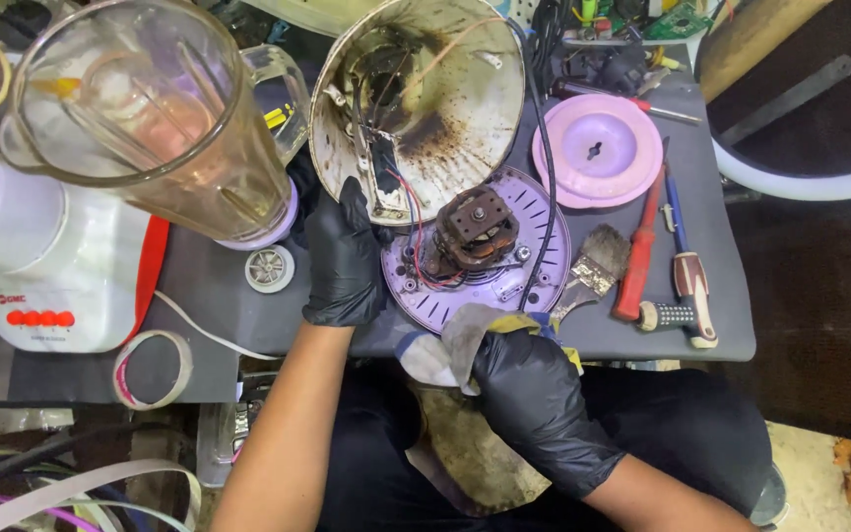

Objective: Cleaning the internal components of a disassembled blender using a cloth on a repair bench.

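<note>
Clearly, the black-gloved left hand (345, 258) clamps the sooty, cone-shaped white plastic housing (465, 89), while the black-gloved right hand (529, 394) grips a grimy crumpled cloth (465, 335) hiding its fingertips.

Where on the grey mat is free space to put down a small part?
Free: the grey mat between the small white gear and the tape roll; also the strip below the screwdrivers. Crowded: around the motor base and brush.

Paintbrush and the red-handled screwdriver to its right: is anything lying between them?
No. In the head view the paintbrush and the red-handled screwdriver lie side by side with only a bare strip of grey mat between.
</note>
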